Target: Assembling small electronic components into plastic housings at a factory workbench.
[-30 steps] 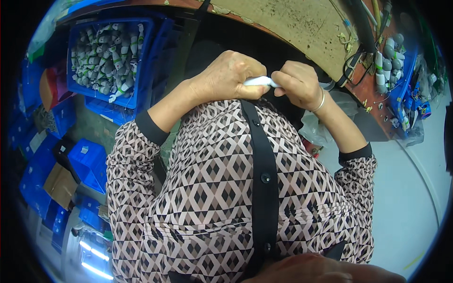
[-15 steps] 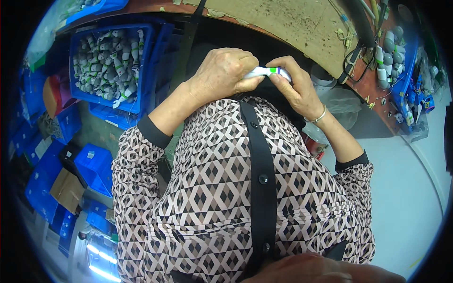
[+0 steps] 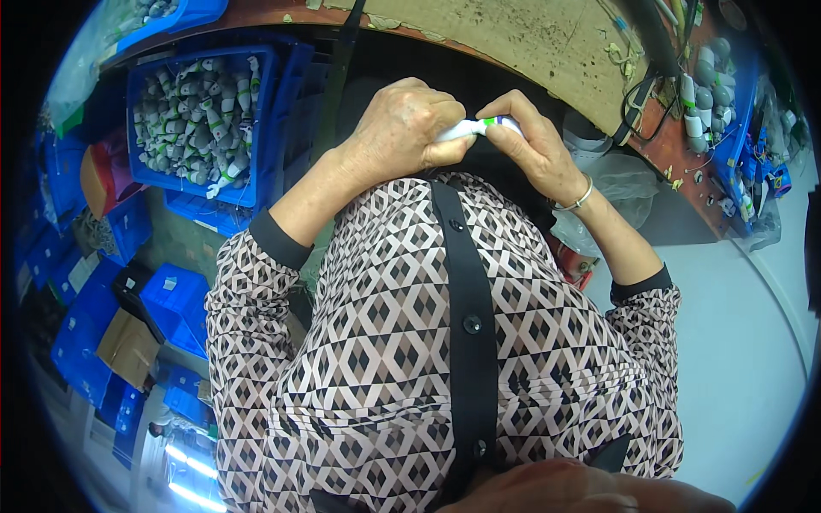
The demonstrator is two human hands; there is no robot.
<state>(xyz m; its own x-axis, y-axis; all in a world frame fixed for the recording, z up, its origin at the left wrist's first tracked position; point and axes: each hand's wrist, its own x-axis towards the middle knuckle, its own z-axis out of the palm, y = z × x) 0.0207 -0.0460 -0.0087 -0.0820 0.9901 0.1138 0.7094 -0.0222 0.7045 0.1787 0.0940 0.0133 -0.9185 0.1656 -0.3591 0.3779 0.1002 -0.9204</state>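
A small white tube-shaped part with a green band point(image 3: 475, 127) is held between both hands, close in front of my chest and just under the edge of the brown workbench point(image 3: 547, 43). My left hand point(image 3: 402, 124) is closed round its left end. My right hand point(image 3: 534, 150), with a thin bracelet at the wrist, pinches its right end at the green band. Most of the part is hidden by the fingers. My patterned blouse with a black button strip fills the lower middle of the view.
A blue crate point(image 3: 201, 120) full of similar white and grey parts stands at the left. More blue bins point(image 3: 175, 303) and a cardboard box point(image 3: 128, 346) lie lower left. Cables and small white and grey parts point(image 3: 705, 85) sit on the bench at the upper right.
Both hands have shifted a little right and up with the part. The green band now shows between the fingers, where a second ago only the white end was visible.
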